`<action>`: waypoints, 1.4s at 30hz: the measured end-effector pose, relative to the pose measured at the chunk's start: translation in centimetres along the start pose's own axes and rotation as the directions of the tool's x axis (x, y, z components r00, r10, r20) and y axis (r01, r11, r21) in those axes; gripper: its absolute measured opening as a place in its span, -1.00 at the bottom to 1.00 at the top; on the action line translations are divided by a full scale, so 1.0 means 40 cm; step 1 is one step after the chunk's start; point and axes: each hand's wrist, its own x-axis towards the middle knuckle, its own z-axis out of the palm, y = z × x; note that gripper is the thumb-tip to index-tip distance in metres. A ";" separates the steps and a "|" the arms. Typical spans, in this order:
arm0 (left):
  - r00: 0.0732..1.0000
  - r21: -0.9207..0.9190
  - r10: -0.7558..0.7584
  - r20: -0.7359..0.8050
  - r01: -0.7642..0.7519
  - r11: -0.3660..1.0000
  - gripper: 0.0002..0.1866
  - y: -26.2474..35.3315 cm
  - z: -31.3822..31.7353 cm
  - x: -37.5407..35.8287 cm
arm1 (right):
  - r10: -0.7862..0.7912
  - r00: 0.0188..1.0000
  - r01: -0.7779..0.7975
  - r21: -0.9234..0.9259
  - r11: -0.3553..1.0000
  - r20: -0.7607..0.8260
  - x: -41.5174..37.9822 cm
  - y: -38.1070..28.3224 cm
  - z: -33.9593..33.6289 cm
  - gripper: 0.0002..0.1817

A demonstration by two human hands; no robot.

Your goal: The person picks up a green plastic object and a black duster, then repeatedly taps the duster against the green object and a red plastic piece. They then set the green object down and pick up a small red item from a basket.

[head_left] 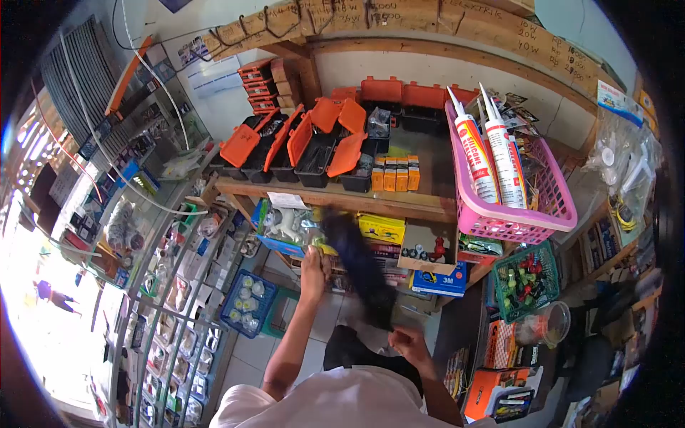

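L hand [315, 265] clamped on upper end of blurred dark cloth [360, 267]; long axis slanted down-right toward fisted R hand [408, 341], nearer lower end

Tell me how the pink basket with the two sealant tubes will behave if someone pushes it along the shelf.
The pink basket overhangs the wooden shelf edge, so a push outward would probably tip it. Its mesh walls look like thin plastic, likely light and a bit flexible. The two sealant tubes lean upright against its wall and would probably shift or topple.
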 end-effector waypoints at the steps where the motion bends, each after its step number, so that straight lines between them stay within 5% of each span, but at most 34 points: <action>1: 1.000 0.004 0.009 0.004 -0.009 1.000 -0.62 0.014 0.035 -0.010 | 0.053 0.998 -0.055 -0.122 0.991 -0.018 0.005 -0.008 -0.002 -0.70; 2: 0.979 -0.122 -0.017 -0.204 -0.008 0.993 -0.60 0.022 0.085 -0.022 | 0.104 0.994 -0.111 -0.242 0.964 -0.045 0.010 -0.017 -0.005 -0.80; 4: 0.958 -0.028 -0.206 -0.200 0.205 0.978 -0.60 0.038 0.045 -0.013 | 0.111 0.994 -0.111 -0.073 0.991 -0.001 0.031 -0.045 -0.020 -0.78; 5: 0.964 -0.184 -0.262 -0.052 0.248 0.951 -0.59 0.042 0.029 -0.014 | 0.124 0.991 -0.128 0.093 0.987 0.046 0.038 -0.064 -0.023 -0.75; 6: 0.957 -0.310 -0.284 0.057 0.288 0.906 -0.59 0.033 0.020 -0.010 | 0.119 0.993 -0.121 0.268 0.956 0.026 0.040 -0.106 -0.012 -0.95; 8: 0.941 -0.422 -0.294 0.169 0.339 0.841 -0.59 0.015 0.015 -0.011 | 0.161 0.985 -0.171 0.272 0.947 0.059 0.055 -0.153 -0.024 -0.93; 10: 0.859 -0.727 -0.215 0.464 0.508 0.463 -0.60 0.021 0.041 -0.023 | 0.223 0.967 -0.237 0.119 0.964 0.121 0.052 -0.155 -0.062 -0.88; 11: 0.855 -0.722 -0.220 0.470 0.516 0.462 -0.60 0.022 0.061 -0.033 | 0.221 0.969 -0.234 0.121 0.965 0.112 0.052 -0.147 -0.063 -0.88; 12: 0.858 -0.692 -0.404 0.317 0.500 0.520 -0.58 0.072 0.115 -0.061 | 0.230 0.964 -0.235 0.024 0.972 0.130 0.054 -0.142 -0.059 -0.87; 15: 0.837 -0.657 -0.482 0.260 0.519 0.547 -0.58 -0.008 0.081 -0.051 | 0.251 0.965 -0.246 -0.064 0.967 0.080 0.050 -0.126 -0.033 -0.86; 17: 0.792 -0.773 -0.047 0.609 0.606 0.187 -0.58 -0.034 0.084 -0.044 | 0.259 0.966 -0.258 -0.061 0.964 0.013 0.042 -0.123 -0.029 -0.87; 19: 0.801 -0.782 -0.118 0.587 0.598 0.174 -0.57 -0.048 0.086 -0.051 | 0.255 0.967 -0.251 -0.206 0.946 -0.008 0.037 -0.129 -0.030 -0.80; 21: 0.814 -0.807 -0.259 0.519 0.567 0.164 -0.56 -0.042 0.093 -0.042 | 0.228 0.973 -0.231 -0.145 0.962 -0.039 0.048 -0.153 -0.047 -0.82; 22: 0.711 -0.699 -0.143 0.688 0.703 0.134 -0.59 -0.032 0.107 -0.025 | 0.218 0.973 -0.224 -0.082 0.971 -0.068 0.047 -0.163 -0.058 -0.85; 25: 0.704 -0.683 -0.243 0.667 0.708 0.179 -0.65 -0.027 0.125 -0.034 | 0.330 0.943 -0.332 -0.105 0.937 -0.039 0.039 -0.176 -0.090 -0.87; 27: 0.702 -0.683 -0.251 0.666 0.710 0.174 -0.64 -0.030 0.129 -0.038 | 0.256 0.967 -0.254 -0.162 0.953 -0.014 0.048 -0.193 -0.124 -0.88; 30: 0.564 -0.575 -0.254 0.786 0.817 0.036 -0.61 0.020 0.157 -0.056 | 0.237 0.971 -0.228 -0.242 0.943 0.009 0.062 -0.217 -0.138 -0.93; 32: 0.563 -0.567 -0.252 0.787 0.821 0.062 -0.62 -0.014 0.129 -0.072 | 0.293 0.956 -0.283 -0.267 0.921 -0.003 0.062 -0.235 -0.139 -0.94; 35: 0.624 -0.610 -0.260 0.737 0.780 0.142 -0.61 0.030 0.128 -0.099 | 0.175 0.984 -0.155 -0.303 0.940 0.041 0.073 -0.255 -0.150 -0.85; 37: 0.463 -0.481 -0.217 0.859 0.876 -0.034 -0.57 0.054 0.137 -0.093 | 0.163 0.986 -0.152 -0.237 0.960 0.029 0.082 -0.258 -0.162 -0.84; 39: 0.477 -0.491 -0.224 0.850 0.871 -0.007 -0.56 0.055 0.126 -0.104 | 0.223 0.973 -0.195 -0.314 0.929 0.056 0.081 -0.260 -0.162 -0.83; 41: 0.602 -0.574 -0.320 0.732 0.797 0.187 -0.58 0.056 0.107 -0.127 | 0.279 0.957 -0.231 -0.381 0.895 0.075 0.089 -0.260 -0.157 -0.83; 42: 0.594 -0.588 -0.297 0.748 0.800 0.118 -0.59 0.055 0.106 -0.120 | 0.212 0.976 -0.184 -0.320 0.929 0.052 0.097 -0.263 -0.157 -0.83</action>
